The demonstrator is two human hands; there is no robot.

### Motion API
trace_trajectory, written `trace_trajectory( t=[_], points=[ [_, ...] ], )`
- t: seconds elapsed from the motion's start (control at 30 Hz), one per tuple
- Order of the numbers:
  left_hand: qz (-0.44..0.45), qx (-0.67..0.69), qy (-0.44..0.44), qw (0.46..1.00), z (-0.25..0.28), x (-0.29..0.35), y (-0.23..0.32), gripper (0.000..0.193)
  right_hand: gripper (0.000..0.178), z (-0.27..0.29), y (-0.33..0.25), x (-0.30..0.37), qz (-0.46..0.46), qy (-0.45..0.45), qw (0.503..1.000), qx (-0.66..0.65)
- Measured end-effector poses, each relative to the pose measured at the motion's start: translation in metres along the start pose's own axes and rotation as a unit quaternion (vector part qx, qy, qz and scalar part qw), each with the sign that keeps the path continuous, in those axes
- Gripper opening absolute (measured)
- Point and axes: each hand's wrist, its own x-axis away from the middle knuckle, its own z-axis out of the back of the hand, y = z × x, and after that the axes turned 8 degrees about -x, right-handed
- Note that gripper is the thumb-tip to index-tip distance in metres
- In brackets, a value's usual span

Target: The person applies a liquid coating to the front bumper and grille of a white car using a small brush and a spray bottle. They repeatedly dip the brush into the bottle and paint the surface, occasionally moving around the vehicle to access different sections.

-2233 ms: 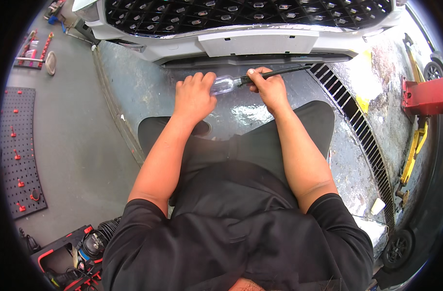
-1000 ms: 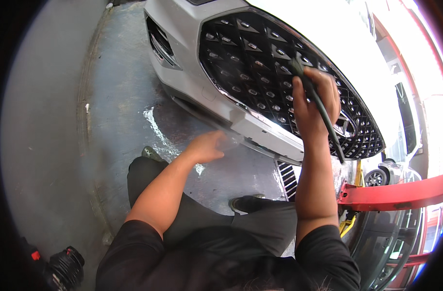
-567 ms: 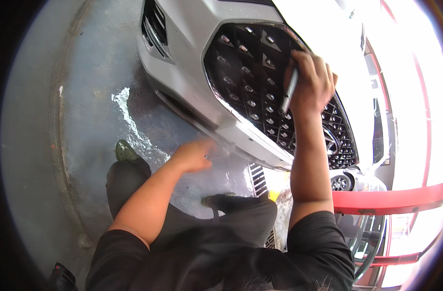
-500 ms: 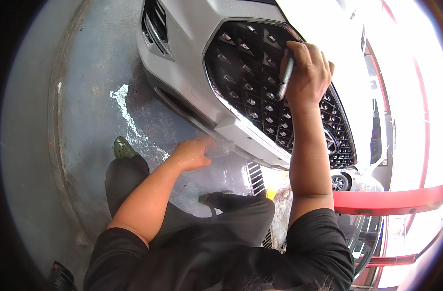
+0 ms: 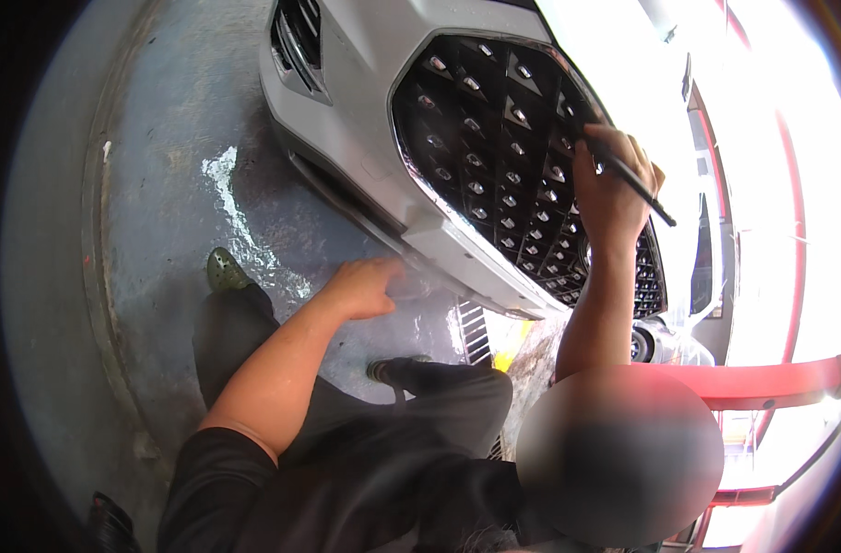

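My right hand (image 5: 614, 189) is closed round a slim dark brush (image 5: 643, 192) in front of the car's black grille (image 5: 494, 157). The handle sticks out to the lower right, past the hand; the other end is hidden behind my fingers. Chrome-like studs dot the grille, and a bright trim strip frames it. My left hand (image 5: 360, 288) hangs low beside the lower edge of the silver bumper (image 5: 365, 138). Its fingers are curled with the thumb apart, and a pale, see-through smear at their tips may be something held; I cannot make it out.
Wet grey floor (image 5: 227, 198) lies left of the bumper, with a drain grate (image 5: 474, 334) under the car's near end. A red beam (image 5: 780, 382) crosses at the right. My green clog (image 5: 227, 270) is at the left. A blurred round patch covers my right upper arm.
My right hand has moved down and to the right across the grille, and the brush has swung so its handle points to the lower right. My left hand has barely moved.
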Motion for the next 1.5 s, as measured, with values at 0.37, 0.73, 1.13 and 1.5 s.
trace_trajectory(
  t=[0.37, 0.73, 1.13, 1.5],
  points=[
    [0.010, 0.011, -0.007, 1.000, -0.003, 0.000, -0.002, 0.052, 0.019, -0.003, -0.015, -0.008, 0.107, -0.024, 0.994, -0.016],
    [0.009, 0.008, 0.001, 1.000, 0.000, -0.001, -0.005, 0.052, 0.021, 0.004, 0.002, 0.005, 0.032, 0.020, 0.998, 0.043],
    [-0.002, 0.010, -0.007, 1.000, -0.004, -0.004, 0.002, 0.050, 0.021, -0.053, -0.042, -0.048, 0.219, 0.038, 0.972, 0.081],
    [-0.003, 0.027, 0.003, 1.000, 0.006, 0.008, 0.003, 0.047, 0.018, -0.048, -0.055, -0.056, 0.237, 0.046, 0.965, 0.100]
  ],
)
